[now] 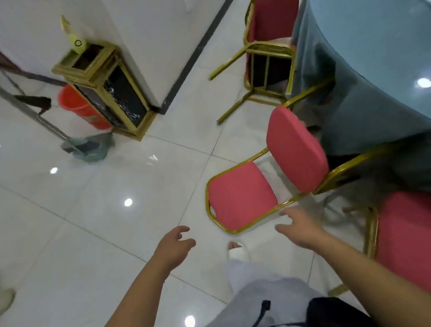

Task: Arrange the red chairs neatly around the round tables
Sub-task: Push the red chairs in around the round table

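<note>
Left grip (174, 242), right grip (299, 225) both released, hovering, holding nothing. Red chair (241, 195) lying tipped on floor, left of table (385, 37), legs running under tablecloth (362, 115). Risk: legs snagging cloth while lifting.

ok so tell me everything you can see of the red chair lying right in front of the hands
The red chair lies tipped on its back on the white tiled floor. Its red padded backrest lies flat, ringed by gold metal tubing, and the red padded seat stands up on edge. The gold legs point under the blue-draped round table. The left hand and right hand reach toward the backrest's top edge, fingers spread; neither grips it.
</note>
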Motion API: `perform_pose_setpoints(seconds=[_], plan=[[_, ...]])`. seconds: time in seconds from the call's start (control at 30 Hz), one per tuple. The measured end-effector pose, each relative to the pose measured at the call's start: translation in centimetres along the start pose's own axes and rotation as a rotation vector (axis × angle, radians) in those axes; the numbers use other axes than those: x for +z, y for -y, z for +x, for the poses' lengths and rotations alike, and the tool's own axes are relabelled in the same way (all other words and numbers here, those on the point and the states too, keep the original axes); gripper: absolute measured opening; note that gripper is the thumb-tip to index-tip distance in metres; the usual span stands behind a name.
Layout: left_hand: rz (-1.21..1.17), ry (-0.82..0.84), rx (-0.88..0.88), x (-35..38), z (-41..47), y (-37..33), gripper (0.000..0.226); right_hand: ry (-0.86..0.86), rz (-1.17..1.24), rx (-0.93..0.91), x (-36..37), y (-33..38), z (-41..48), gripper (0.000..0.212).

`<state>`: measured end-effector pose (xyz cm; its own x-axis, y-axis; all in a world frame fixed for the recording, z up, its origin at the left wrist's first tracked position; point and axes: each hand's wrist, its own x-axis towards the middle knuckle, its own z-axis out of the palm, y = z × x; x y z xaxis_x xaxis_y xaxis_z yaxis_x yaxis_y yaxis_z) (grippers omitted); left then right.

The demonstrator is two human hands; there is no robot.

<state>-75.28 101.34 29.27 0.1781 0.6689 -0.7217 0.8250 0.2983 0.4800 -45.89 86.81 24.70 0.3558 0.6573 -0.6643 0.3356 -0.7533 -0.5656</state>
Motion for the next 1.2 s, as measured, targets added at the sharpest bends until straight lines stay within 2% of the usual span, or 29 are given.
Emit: perform_pose_setpoints(seconds=[0.13,0.23,0.43,0.63,0.73,0.83,0.9,1.0,1.2], plan=[[0.155,0.050,-0.008,-4.9,5.6,-1.9,0.050,0.033,0.050,0.047,0.4,5.3,5.1,0.046],[0.187,0.078,-0.020,-7.8,9.5,-3.2,0.046,0.039,0.035,0.102,0.7,8.5,7.7,0.056],[0.400,0.227,-0.053,-12.2,19.3,-6.2,0.046,-0.016,0.077,0.208,2.2,11.2,10.9,0.056],[0.653,0.400,0.029,-14.6,30.0,-10.4,0.048,-0.204,0.255,0.564,6.3,10.6,9.6,0.059],[0.764,0.485,0.129,-14.3,35.9,-12.2,0.047,-0.311,0.426,0.729,9.8,10.9,10.1,0.057],[0.828,0.472,0.200,-13.5,41.8,-13.4,0.045,-0.395,0.631,0.848,13.5,11.5,12.8,0.051],[0.783,0.438,0.200,-12.5,45.5,-13.2,0.040,-0.415,0.796,0.913,16.5,11.5,15.6,0.051],[0.691,0.417,0.157,-9.8,50.7,-11.0,0.034,-0.457,0.983,0.935,21.1,10.6,21.2,0.054],[0.717,0.484,0.100,-1.8,61.3,-2.5,0.037,-0.452,1.106,0.889,29.9,4.2,33.5,0.071]])
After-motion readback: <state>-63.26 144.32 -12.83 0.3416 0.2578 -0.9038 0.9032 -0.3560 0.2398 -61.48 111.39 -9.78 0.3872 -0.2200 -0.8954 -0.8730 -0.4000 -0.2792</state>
